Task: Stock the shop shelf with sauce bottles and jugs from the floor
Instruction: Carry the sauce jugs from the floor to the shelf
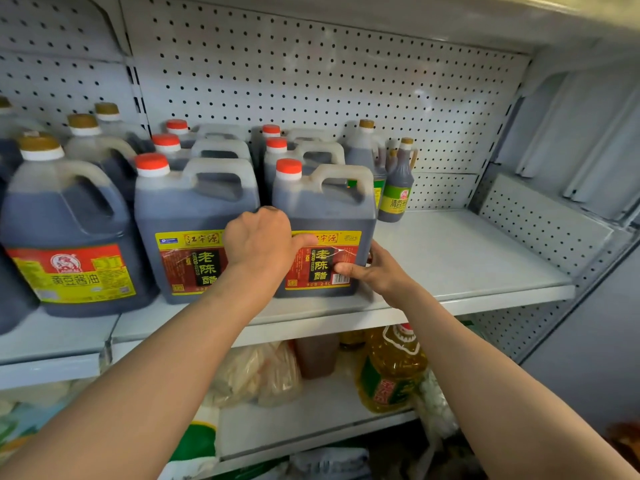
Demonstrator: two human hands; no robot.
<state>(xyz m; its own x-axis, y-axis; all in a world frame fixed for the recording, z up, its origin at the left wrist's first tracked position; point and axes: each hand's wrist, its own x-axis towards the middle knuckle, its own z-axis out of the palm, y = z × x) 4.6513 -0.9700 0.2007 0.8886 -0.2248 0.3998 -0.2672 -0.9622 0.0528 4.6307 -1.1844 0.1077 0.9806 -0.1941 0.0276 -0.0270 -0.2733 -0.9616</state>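
step: squaring front vinegar jug on shelf. left hand grip curled at its left side, right hand fingers flat against its right corner. next: likely release, fetch more stock.

A pale grey metal shelf unit fills the view. Its back panel is pegboard, with rows of small dark holes. A slotted upright divides the back panel into a narrow left bay and a wide middle bay. The shelf is a flat grey board with a thick front edge, and its right part is bare. At the right end stands a perforated side panel. Above, the underside of an upper shelf closes the top. Below there is a lower shelf, darker and in shadow. On the far right a plain grey wall is seen. The light is soft and even.
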